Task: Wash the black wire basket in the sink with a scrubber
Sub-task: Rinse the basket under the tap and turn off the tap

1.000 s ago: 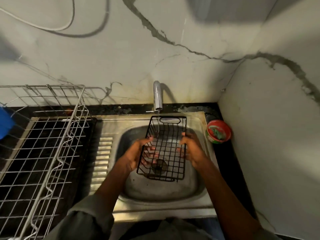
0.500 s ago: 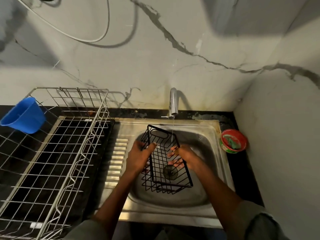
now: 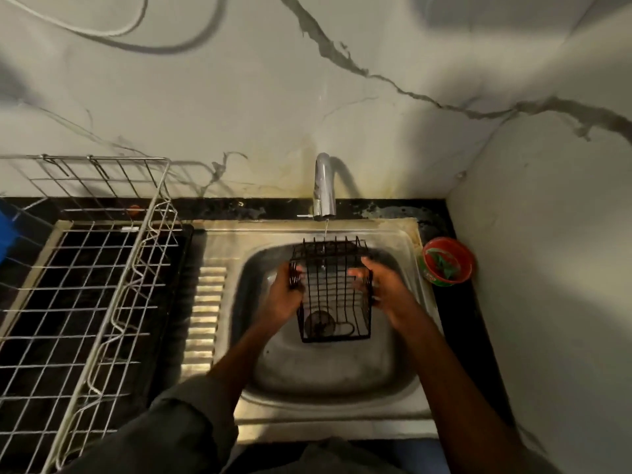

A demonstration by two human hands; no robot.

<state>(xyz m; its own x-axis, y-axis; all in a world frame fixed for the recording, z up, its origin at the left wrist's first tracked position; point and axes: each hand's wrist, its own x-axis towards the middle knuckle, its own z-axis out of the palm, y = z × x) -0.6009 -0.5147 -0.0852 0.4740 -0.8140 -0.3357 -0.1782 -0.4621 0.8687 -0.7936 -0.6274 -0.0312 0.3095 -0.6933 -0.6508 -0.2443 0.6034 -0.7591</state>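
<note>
Beside the sink (image 3: 403, 398), a drying rack (image 3: 102, 285) stood to the left; the left hand (image 3: 285, 295) gripped the basket (image 3: 333, 292) under a thin stream from the tap (image 3: 323, 186); the right hand (image 3: 379, 287) clasped its other side; a scrubber perhaps lay in the red bowl (image 3: 448, 261), so scrubbing seemingly remained.

black counter (image 3: 455, 323), steel sink (image 3: 386, 234), wire dish rack (image 3: 113, 302), red bowl (image 3: 448, 261)
</note>
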